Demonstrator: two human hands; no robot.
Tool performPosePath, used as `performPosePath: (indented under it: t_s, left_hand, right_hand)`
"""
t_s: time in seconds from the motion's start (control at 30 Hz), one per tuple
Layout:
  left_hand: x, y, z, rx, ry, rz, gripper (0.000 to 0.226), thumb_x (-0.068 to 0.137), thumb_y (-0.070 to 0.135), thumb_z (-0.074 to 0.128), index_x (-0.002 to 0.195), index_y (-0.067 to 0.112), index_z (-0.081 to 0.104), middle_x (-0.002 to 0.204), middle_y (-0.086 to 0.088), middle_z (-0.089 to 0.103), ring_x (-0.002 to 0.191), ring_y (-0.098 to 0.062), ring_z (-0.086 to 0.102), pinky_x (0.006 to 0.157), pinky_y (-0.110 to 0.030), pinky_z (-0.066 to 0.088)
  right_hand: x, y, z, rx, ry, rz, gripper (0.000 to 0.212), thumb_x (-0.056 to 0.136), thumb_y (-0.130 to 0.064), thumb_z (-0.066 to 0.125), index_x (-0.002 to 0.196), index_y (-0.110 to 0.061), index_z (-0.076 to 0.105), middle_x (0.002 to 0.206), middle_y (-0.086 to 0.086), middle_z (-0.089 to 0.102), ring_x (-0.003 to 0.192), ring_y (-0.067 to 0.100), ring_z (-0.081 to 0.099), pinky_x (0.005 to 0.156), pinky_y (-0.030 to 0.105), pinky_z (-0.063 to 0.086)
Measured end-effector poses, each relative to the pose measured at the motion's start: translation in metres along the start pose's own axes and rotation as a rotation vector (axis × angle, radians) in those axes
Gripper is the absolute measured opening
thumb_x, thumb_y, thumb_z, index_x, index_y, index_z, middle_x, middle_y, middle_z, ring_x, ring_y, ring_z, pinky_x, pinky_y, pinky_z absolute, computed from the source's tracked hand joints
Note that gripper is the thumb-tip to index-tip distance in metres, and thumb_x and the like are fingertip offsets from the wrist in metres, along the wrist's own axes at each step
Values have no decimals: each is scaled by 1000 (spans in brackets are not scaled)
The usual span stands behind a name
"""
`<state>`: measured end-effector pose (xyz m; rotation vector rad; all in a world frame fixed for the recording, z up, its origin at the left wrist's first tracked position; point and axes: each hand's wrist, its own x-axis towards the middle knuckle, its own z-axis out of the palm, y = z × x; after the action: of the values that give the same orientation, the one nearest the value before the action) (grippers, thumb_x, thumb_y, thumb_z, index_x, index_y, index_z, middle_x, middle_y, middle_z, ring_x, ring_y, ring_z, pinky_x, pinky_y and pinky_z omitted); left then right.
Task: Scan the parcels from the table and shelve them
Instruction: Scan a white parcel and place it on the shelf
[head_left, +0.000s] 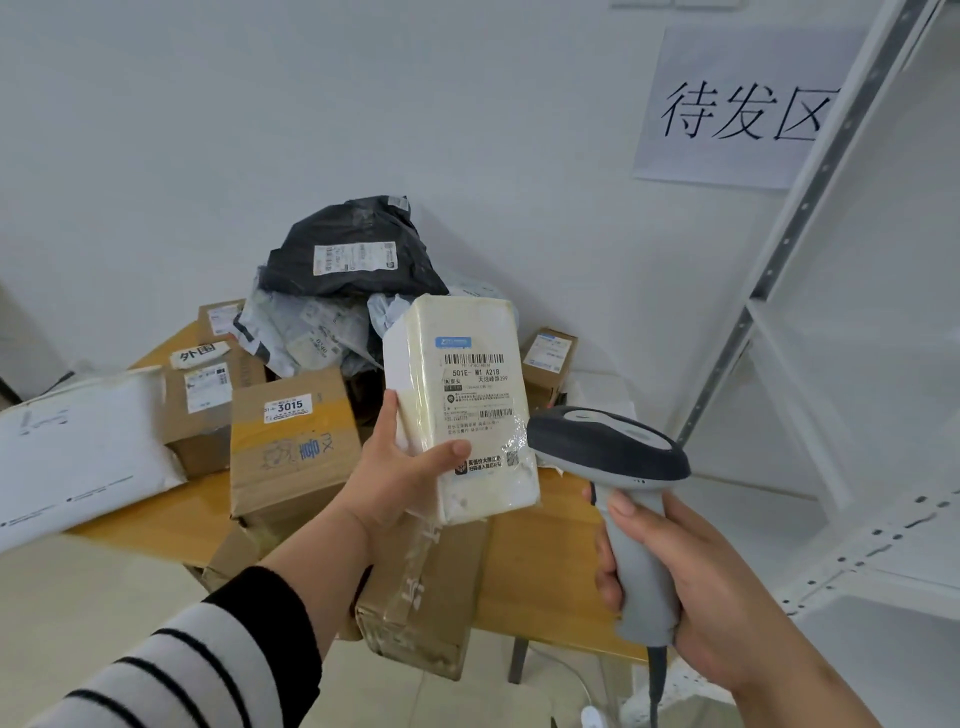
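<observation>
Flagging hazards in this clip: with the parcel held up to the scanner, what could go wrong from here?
1. The left hand grips the white parcel only at its lower end; it might tip or slip.
2. The thumb lies on the label, near a code, and could spoil the read.
3. The black bag tops a loose pile and may slide.

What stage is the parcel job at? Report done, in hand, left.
Done: nothing shows shelved; the visible white shelf is bare. In hand: the left hand holds a cream parcel, label up, beside the scanner gripped by the right hand. Left: boxes and bags piled on the table.
</observation>
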<state>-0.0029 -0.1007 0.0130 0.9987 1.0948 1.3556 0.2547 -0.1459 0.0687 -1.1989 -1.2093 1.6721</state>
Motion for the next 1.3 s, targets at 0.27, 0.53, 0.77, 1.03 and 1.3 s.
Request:
performPosePath:
  t_s: [0.27, 0.53, 0.77, 1.03, 1.3]
  left_hand:
    - [-2, -5, 5, 3, 6, -8, 93, 62, 30, 90, 139, 41, 39, 124, 4, 68, 109, -20, 68, 86, -44, 58]
    - [-4, -8, 5, 26, 26, -33, 102, 61, 32, 91, 144, 42, 33, 126, 4, 66, 111, -22, 67, 94, -53, 53]
    - [-3, -5, 5, 45, 43, -41, 104, 58, 36, 92, 142, 46, 33, 125, 7, 67, 112, -21, 67, 96, -53, 52]
    - [-6, -6, 9, 47, 55, -67, 109, 60, 34, 91, 147, 47, 26, 127, 6, 66, 108, -19, 68, 90, -48, 56]
    - [-8, -19, 28, 48, -132, -256, 91, 66, 40, 86, 140, 51, 35, 127, 4, 66, 111, -26, 67, 91, -57, 52]
  right_hand:
    - [-4, -1, -8, -23, -25, -13, 67, 63, -56, 81, 109, -11, 64, 70, 13, 59, 57, 27, 55, 56, 32, 49]
    - [-5, 0, -14, -25, -37, -22, 93, 41, -71, 88, 108, -11, 64, 71, 13, 59, 57, 26, 55, 57, 32, 49]
    - [-8, -1, -16, -26, -37, -5, 72, 62, -59, 87, 109, -10, 64, 72, 14, 58, 56, 26, 55, 56, 32, 50]
    - [-5, 4, -21, -34, -39, -16, 64, 60, -59, 78, 102, -13, 67, 71, 14, 58, 57, 27, 54, 57, 35, 48]
    - [4, 17, -32, -110, 198, -13, 38, 64, -34, 79, 91, -13, 63, 64, 4, 62, 57, 20, 61, 61, 34, 49]
